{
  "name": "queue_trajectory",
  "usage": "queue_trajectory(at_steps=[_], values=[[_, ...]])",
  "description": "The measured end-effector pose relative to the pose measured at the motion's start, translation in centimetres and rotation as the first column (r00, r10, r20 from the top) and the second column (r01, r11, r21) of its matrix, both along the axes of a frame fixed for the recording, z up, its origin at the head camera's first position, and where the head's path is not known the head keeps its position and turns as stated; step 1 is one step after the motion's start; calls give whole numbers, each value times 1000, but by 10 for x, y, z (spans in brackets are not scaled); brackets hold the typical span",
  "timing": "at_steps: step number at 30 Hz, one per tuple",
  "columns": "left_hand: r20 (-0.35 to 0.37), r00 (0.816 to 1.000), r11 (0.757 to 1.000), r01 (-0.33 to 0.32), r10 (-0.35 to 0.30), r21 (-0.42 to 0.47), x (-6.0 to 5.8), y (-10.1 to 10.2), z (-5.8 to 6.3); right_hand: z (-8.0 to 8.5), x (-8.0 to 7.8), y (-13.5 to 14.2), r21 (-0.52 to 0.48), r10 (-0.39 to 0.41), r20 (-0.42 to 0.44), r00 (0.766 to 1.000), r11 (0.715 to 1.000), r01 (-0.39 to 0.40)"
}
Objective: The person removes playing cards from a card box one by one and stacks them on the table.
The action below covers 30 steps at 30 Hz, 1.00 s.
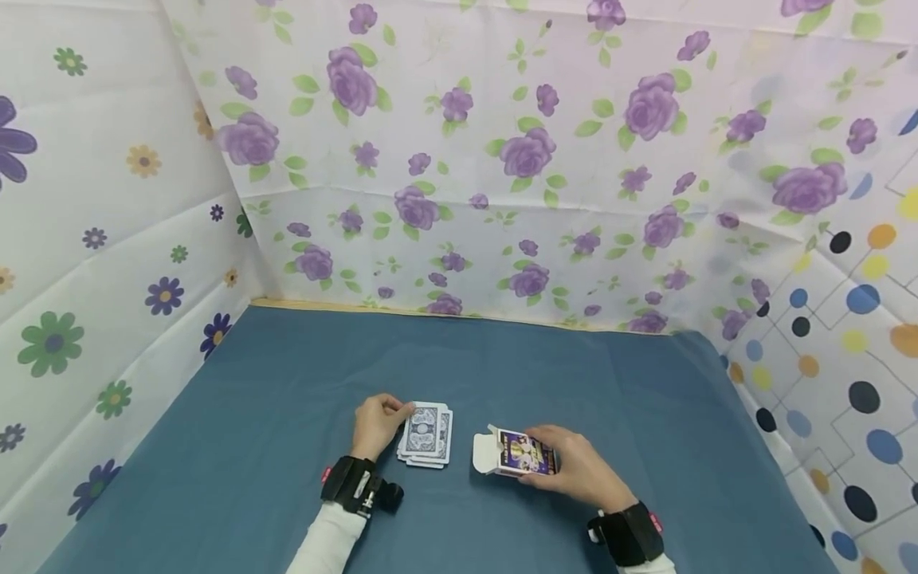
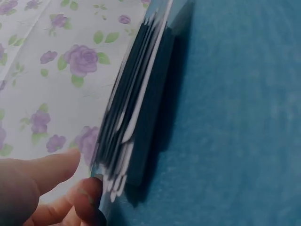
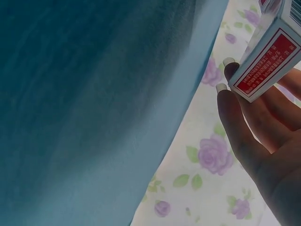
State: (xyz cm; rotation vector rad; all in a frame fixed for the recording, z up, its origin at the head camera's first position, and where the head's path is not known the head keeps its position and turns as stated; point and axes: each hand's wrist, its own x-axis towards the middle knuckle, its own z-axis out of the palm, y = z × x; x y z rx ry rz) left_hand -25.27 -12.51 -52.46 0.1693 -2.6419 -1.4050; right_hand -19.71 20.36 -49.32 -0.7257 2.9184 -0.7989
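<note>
A loosely squared pile of playing cards point(image 1: 425, 434) lies face down on the blue cloth, with patterned backs uppermost and some edges sticking out. My left hand point(image 1: 376, 426) is at the pile's far left corner. In the left wrist view the pile point(image 2: 129, 103) appears edge-on, one fingertip right at its end and the thumb point(image 2: 51, 172) raised apart from it. To the right, my right hand point(image 1: 577, 462) grips a card box point(image 1: 527, 453) between thumb and fingers, its white end flap standing out toward the pile. A red printed panel marks the box point(image 3: 270, 63) in the right wrist view.
Blue cloth point(image 1: 459, 359) covers the table. A curtain with purple roses point(image 1: 527, 151) hangs behind it, a flowered sheet point(image 1: 107, 263) on the left and a dotted one point(image 1: 861, 399) on the right. Each wrist wears a black camera strap point(image 1: 351, 482).
</note>
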Motion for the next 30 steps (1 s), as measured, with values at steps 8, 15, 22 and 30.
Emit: queue_trajectory(at_steps=[8,15,22,30], values=[[-131,990,998,45,-51,-47,14,12,24,-3,-4,-2,-1,36,40,999,999,-35],[-175,892,908,400,-416,-122,38,55,47,-4,-8,-1,22,121,78,990,992,-123],[-36,809,807,582,-587,-97,45,86,53,8,-27,1,44,225,188,956,971,-237],[31,865,864,501,-500,-43,56,102,36,2,-37,-2,35,243,251,937,965,-260]])
